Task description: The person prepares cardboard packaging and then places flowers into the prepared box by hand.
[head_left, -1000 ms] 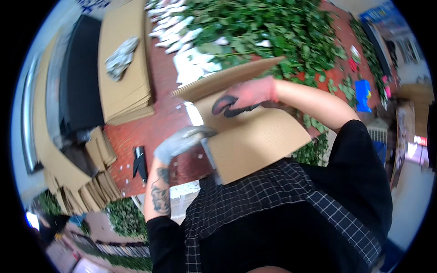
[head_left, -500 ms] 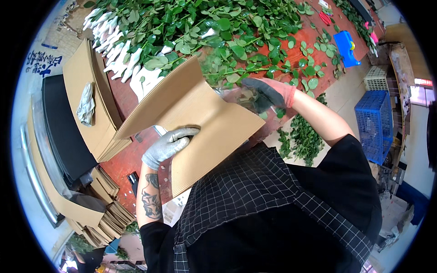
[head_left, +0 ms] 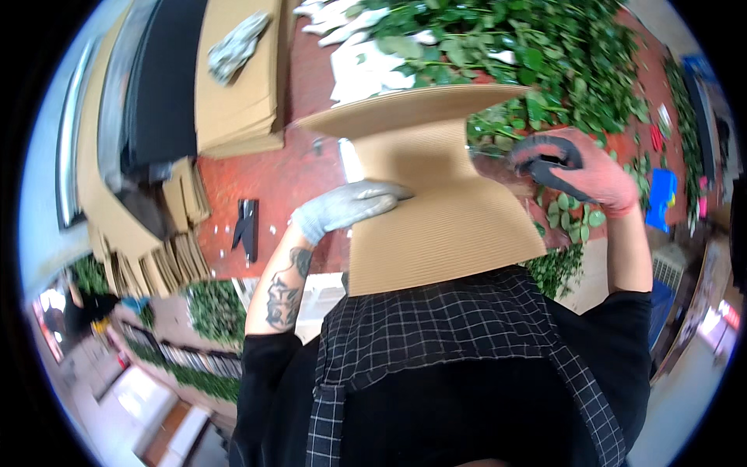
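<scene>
Creased cardboard sheet sits over the tabletop, near edge against the apron, far flap raised. Left hand lies on its left side, fingers together, probably steadying it; can't tell if it's gripping. Right hand curled, off the sheet by the leafy stems; can't tell if it's pinching anything. A second ago it was over the cardboard; now out to the right.

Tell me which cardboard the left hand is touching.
The bent sheet in front of the apron, under the left hand; the other cardboard lies farther left, untouched.
</scene>
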Available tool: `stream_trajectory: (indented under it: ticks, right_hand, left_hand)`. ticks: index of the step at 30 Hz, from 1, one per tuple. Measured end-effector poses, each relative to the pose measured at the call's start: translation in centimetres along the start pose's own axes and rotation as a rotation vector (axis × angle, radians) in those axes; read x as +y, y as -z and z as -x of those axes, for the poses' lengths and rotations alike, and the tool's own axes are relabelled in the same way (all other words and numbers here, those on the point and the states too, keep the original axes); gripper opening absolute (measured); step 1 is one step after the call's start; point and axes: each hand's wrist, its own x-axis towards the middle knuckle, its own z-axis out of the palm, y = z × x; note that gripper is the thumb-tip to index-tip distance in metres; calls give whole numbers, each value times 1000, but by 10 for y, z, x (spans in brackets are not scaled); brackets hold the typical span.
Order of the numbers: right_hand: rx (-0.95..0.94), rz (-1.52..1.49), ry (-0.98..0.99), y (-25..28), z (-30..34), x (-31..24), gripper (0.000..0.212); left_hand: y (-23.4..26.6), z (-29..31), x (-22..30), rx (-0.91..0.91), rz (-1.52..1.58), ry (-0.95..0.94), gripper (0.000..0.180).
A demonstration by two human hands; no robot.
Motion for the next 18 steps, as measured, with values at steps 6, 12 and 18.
stream_trajectory:
  ticks: [6, 12, 18]
  right_hand:
    - [-566, -53, 135, -51, -120, 10, 48]
    - [-298, 972, 675, -119, -170, 106, 47]
    - [-347, 1140, 370, -135, -164, 120, 51]
  left_hand:
    - [-3, 18, -18, 75, 147, -52, 49]
    - [-7, 37, 3, 120, 124, -33, 53]
    - [-25, 35, -58, 240, 410, -77, 51]
